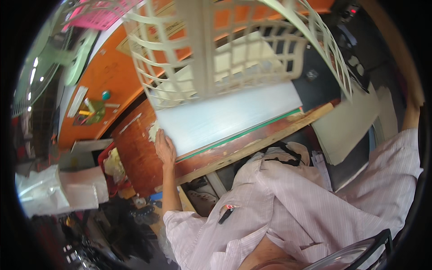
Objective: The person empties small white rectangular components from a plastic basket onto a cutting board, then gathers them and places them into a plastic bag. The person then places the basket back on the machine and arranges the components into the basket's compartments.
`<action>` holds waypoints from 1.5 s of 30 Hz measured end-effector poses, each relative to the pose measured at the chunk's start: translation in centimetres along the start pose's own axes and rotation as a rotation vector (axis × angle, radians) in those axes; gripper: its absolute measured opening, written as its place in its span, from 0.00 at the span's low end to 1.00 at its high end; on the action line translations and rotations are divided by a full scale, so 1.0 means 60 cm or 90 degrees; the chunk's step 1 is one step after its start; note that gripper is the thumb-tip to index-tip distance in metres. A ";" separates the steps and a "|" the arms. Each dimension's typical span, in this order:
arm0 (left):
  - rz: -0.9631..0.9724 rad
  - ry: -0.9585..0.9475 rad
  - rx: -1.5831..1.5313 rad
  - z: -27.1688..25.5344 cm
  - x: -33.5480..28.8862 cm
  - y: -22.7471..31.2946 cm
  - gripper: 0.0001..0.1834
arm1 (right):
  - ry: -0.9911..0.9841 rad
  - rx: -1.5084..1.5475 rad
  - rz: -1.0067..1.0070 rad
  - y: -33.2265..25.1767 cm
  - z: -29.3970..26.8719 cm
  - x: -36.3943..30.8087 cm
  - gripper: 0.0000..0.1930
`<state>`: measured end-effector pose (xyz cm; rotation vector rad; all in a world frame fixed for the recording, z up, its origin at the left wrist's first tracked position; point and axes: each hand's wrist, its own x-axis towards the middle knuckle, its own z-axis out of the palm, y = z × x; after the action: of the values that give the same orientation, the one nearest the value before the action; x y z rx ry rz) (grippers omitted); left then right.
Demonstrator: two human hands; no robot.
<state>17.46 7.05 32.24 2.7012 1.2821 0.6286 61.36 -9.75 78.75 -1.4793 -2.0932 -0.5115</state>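
My left hand (165, 148) lies with fingers stretched out against the left end of a white sheet or stack of sheets (229, 118). A green strip (252, 131) runs along the near edge of the white sheet. Beside my fingertips is a torn, cream-coloured patch (154, 131). The sheet rests on a worn red-brown wooden table (139, 155). My right arm is raised along the right rim, and its hand is out of view. A cream plastic lattice (202, 49), like a basket, looms over the far part of the sheet and partly hides cream sheets (247, 54) behind it.
An orange tabletop (108, 76) at the far left bears a small teal-capped thing (105, 95) and assorted small items. Large grey-beige sheets (346, 121) stand to the right. A white plastic-wrapped bundle (63, 191) lies at left. A wooden rail (252, 150) edges the table.
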 end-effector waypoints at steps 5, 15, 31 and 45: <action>-0.071 -0.055 0.003 -0.033 -0.035 -0.069 0.16 | -0.083 0.094 0.190 -0.077 0.106 -0.060 0.12; -0.468 -0.081 -0.624 -0.042 -0.056 0.042 0.24 | -0.304 0.428 0.020 -0.285 0.435 -0.407 0.10; -0.336 -0.174 -0.391 -0.006 0.001 0.028 0.15 | -0.403 0.577 -0.134 -0.481 0.661 -0.541 0.07; -0.165 0.027 -0.164 0.106 0.075 0.052 0.27 | 0.196 -0.072 0.784 -0.195 0.408 -0.724 0.17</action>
<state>24.81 9.05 28.73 2.2817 1.4190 0.7632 57.09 -31.90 32.76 -2.2019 -0.6568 -0.3064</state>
